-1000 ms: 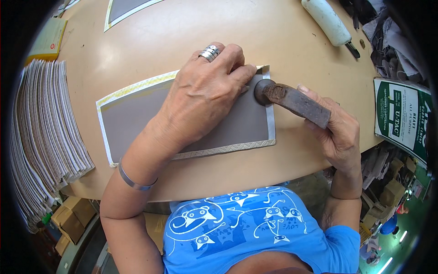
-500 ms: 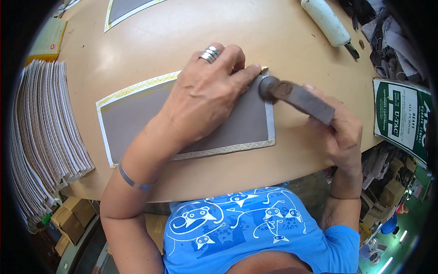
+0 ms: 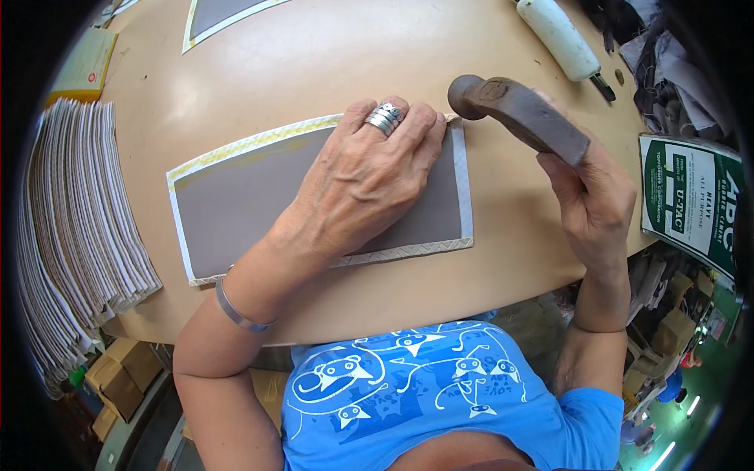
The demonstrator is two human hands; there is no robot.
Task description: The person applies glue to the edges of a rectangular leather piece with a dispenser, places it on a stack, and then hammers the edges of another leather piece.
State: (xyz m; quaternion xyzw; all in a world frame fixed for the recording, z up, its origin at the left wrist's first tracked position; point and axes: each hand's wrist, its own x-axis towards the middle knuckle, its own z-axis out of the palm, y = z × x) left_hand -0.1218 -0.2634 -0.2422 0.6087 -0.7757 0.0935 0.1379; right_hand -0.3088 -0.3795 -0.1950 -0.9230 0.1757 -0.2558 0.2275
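A grey panel [image 3: 243, 196] with pale borders lies flat on the table; its upper border has yellowish smears and its lower border a zigzag texture. My left hand [image 3: 361, 180], wearing a silver ring, rests over the panel with its fingers curled together at the upper border, close to the upper right corner. The fingertips are partly hidden by the hand itself. My right hand [image 3: 601, 200] is closed around a hammer [image 3: 522, 118], whose handle is mostly hidden. The hammer's round dark face is beyond the upper right corner, to the right of my left fingers.
A tall stack of sheets [image 3: 86, 212] stands at the left of the table [image 3: 338, 71]. Another bordered grey panel [image 3: 224, 16] lies at the far edge. On the right are a whitish cylinder [image 3: 559, 39] with a dark tip, cloth scraps [image 3: 675, 78] and a green-and-white labelled item [image 3: 691, 204].
The hammer has moved up and away from the panel's right border. My left hand has shifted slightly right and down, and its thumb is now tucked out of sight.
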